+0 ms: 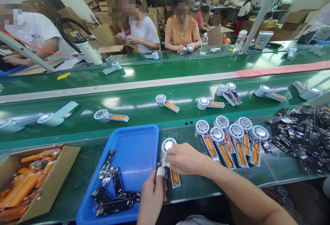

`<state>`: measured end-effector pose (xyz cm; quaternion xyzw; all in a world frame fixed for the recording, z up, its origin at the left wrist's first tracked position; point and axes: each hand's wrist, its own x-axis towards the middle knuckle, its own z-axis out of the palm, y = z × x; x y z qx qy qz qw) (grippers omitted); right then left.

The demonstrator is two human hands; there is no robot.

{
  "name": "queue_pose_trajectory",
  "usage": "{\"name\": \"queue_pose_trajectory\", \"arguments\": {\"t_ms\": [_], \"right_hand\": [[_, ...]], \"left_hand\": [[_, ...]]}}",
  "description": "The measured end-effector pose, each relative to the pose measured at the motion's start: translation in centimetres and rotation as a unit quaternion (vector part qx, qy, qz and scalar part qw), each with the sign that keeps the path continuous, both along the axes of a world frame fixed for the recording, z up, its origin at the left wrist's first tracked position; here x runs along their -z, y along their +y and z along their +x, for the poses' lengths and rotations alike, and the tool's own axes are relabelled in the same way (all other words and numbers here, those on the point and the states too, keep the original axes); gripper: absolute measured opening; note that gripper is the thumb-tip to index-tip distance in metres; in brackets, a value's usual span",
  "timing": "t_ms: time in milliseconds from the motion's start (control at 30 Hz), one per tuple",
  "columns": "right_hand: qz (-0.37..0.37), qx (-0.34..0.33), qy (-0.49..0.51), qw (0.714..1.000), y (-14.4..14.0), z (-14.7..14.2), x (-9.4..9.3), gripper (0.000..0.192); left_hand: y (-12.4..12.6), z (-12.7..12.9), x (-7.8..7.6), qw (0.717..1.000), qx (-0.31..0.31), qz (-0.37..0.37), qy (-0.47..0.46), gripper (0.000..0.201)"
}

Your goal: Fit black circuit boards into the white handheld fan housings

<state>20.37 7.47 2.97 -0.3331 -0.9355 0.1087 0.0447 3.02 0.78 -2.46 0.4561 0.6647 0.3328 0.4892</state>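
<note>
Head view: left hand [152,193] pinches a dark circuit board [157,167] upright beside the blue tray [136,142]. Right hand [184,158], fingers closed, steadies a white handheld fan shell [168,146] flat, keeping its open side up.

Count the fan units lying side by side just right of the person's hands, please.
5: first, second, third, fourth, fifth. They overlap, so another may be hidden.

Counted five fan shells [233,142] lined up near right, one blue tray [136,142], one cardboard box [51,183], two water bottles [204,43].
</note>
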Motion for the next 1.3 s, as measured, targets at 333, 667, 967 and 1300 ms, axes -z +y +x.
{"name": "queue_pose_trajectory", "arguments": {"t_ms": [333, 667, 967, 1300], "right_hand": [[0.001, 0.001, 0.011, 1.0, -0.2, -0.2, 0.3, 0.019], [0.014, 0.011, 0.008, 1.0, -0.4, -0.6, 0.8, 0.02], [0.027, 0.002, -0.009, 1.0, -0.7, -0.5, 0.2, 0.016], [0.012, 0.004, -0.012, 1.0, -0.2, -0.1, 0.2, 0.012]], "left_hand": [[-0.3, -0.6, 1.9, 0.986, 0.065, 0.069, 0.139, 0.043], [0.4, -1.4, 1.6, 0.92, 0.148, 0.248, 0.263, 0.029], [0.2, -1.3, 1.4, 0.845, 0.192, 0.266, 0.423, 0.025], [1.8, -2.5, -0.8, 0.902, 0.251, 0.226, 0.271, 0.025]]}}
